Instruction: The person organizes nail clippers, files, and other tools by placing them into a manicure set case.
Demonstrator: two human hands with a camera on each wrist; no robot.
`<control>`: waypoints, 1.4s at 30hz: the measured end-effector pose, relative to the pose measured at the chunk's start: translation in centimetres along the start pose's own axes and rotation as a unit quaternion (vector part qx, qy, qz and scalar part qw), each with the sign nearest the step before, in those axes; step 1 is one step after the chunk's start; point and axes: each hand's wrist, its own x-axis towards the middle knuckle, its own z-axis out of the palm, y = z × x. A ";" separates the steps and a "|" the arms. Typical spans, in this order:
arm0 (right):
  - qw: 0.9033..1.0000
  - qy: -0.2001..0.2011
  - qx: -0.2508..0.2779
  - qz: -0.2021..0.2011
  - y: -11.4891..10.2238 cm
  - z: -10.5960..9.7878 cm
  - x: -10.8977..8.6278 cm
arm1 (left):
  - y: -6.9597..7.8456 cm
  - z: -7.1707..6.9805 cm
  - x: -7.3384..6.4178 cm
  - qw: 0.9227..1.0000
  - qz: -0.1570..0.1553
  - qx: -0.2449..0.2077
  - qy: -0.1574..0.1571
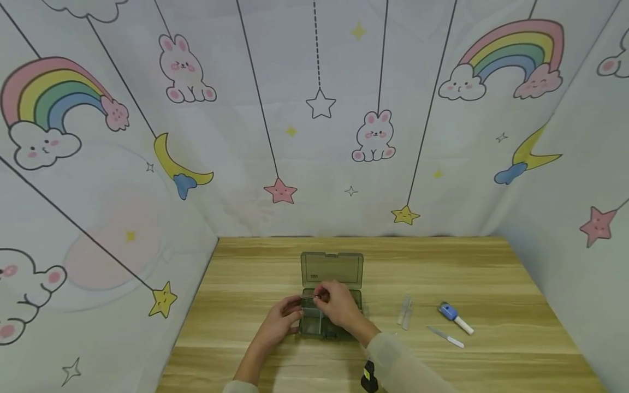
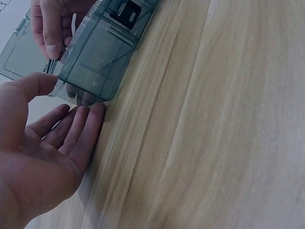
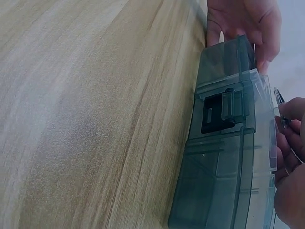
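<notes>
A translucent grey-green divided box (image 1: pixel 312 326) stands on the table with its lid (image 1: pixel 331 270) tipped back. At the box's left end is my left hand (image 1: pixel 279 322); its thumb (image 2: pixel 40 86) lies at the top rim and its fairly straight fingers touch the lower side wall. Over the far left compartment, my right hand (image 1: pixel 339 305) pinches a small, thin, shiny metal tool (image 3: pixel 280 100) between thumb and fingers. Much of this tool is hidden by the fingers, so I cannot tell its kind. A black latch (image 3: pixel 219 112) shows on the box's front.
Right of the box lie a clear narrow plastic piece (image 1: pixel 405 311), a blue-and-white handled tool (image 1: pixel 456 317) and a thin file-like tool with a white handle (image 1: pixel 446 337). A black object with a yellow patch (image 1: pixel 369 376) is near the right sleeve. Printed curtains (image 1: pixel 334 218) surround the wooden table (image 1: pixel 255 262).
</notes>
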 end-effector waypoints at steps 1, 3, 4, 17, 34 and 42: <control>1.000 0.003 -0.004 -0.001 0.0 0.0 0.0 | 0.0 0.0 0.0 1.000 0.002 -0.001 -0.001; 1.000 0.009 -0.011 -0.003 0.0 0.0 0.0 | 0.0 -0.1 0.1 1.000 0.005 -0.003 -0.002; 1.000 0.011 -0.014 -0.004 0.0 0.0 0.0 | 0.1 -0.1 0.1 1.000 0.007 -0.004 -0.002; 0.999 0.002 -0.041 -0.036 0.4 -0.3 -0.6 | 0.0 0.1 0.1 1.000 -0.001 -0.004 0.004; 0.994 -0.033 -0.047 -0.088 0.8 -4.6 -3.6 | -0.2 0.1 0.0 1.000 0.006 0.008 0.011; 0.995 -0.023 -0.029 -0.094 1.8 -7.0 -6.0 | -0.2 0.0 0.0 1.000 0.001 0.008 0.016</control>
